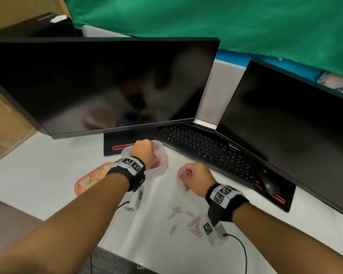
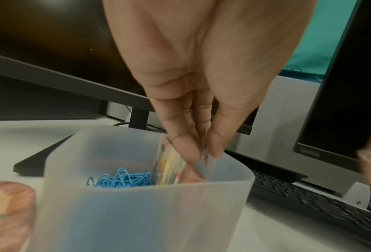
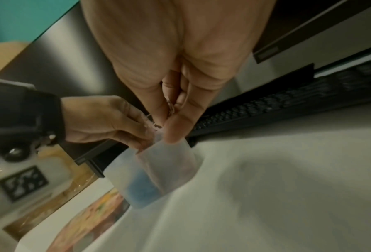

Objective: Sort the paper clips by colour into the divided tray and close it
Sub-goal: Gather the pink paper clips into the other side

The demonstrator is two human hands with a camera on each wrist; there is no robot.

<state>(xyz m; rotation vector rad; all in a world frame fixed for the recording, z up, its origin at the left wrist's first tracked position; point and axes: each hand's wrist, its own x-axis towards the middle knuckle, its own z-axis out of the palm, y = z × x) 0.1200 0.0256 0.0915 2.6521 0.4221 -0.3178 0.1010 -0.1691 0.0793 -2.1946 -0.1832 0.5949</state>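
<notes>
A frosted divided tray [image 1: 160,173] stands on the white desk in front of the monitor. Blue clips [image 2: 122,179] fill its left compartment and pink clips [image 1: 158,163] lie in the right one, with a patterned divider [image 2: 169,163] between. My left hand [image 1: 145,153] hovers over the right compartment, fingertips [image 2: 188,153] pinched on blurred pale pink clips. Just right of the tray, my right hand [image 1: 190,176] pinches a few pink clips [image 3: 171,107]. Several loose pink clips [image 1: 186,220] lie nearer me. The floral lid [image 1: 89,179] lies left of the tray.
A large dark monitor [image 1: 99,84] stands right behind the tray. A laptop with its keyboard [image 1: 202,149] and dark screen [image 1: 289,123] fills the right side, with a black mouse [image 1: 268,183] in front. Wrist-camera cables [image 1: 244,252] trail over the desk's near edge.
</notes>
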